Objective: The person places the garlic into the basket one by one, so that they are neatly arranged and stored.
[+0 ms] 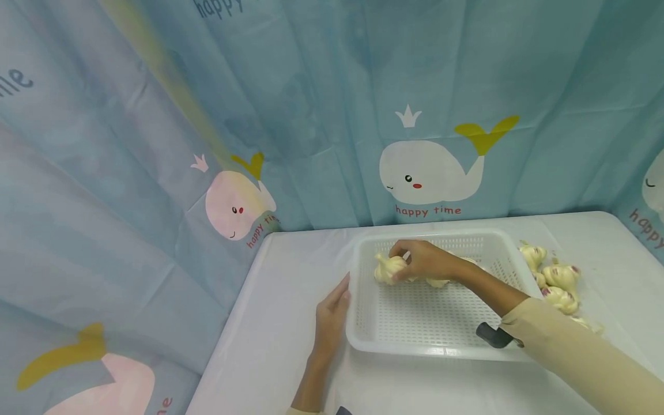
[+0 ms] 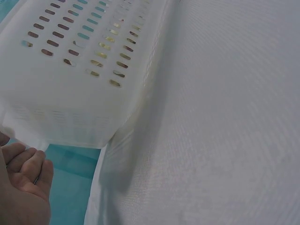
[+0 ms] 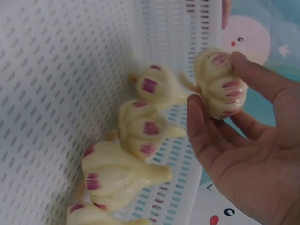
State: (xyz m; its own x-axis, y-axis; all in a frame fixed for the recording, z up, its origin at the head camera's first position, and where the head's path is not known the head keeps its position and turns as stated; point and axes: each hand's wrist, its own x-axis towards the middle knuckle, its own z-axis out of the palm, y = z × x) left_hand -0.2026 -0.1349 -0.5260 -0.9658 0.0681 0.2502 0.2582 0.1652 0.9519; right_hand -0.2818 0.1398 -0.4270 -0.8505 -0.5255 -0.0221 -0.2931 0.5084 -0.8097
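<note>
My right hand (image 1: pixel 427 259) pinches a garlic bulb (image 3: pixel 221 84) between thumb and fingers, inside the left part of a white perforated plastic basket (image 1: pixel 441 350). The bulb is cream with purple patches. Several similar garlic bulbs (image 3: pixel 117 176) lie in a row along the basket's wall in the right wrist view; the right arm partly hides them in the head view. My left hand (image 1: pixel 332 314) is at the basket's left side, fingers fairly straight and against or very close to the rim. Those left fingertips (image 2: pixel 33 164) appear beside the basket's edge in the left wrist view.
More garlic bulbs (image 1: pixel 562 275) are piled on the white-covered table (image 1: pixel 280 288), just right of the basket. A blue curtain (image 1: pixel 321 115) with printed whales hangs behind the table and along its left side.
</note>
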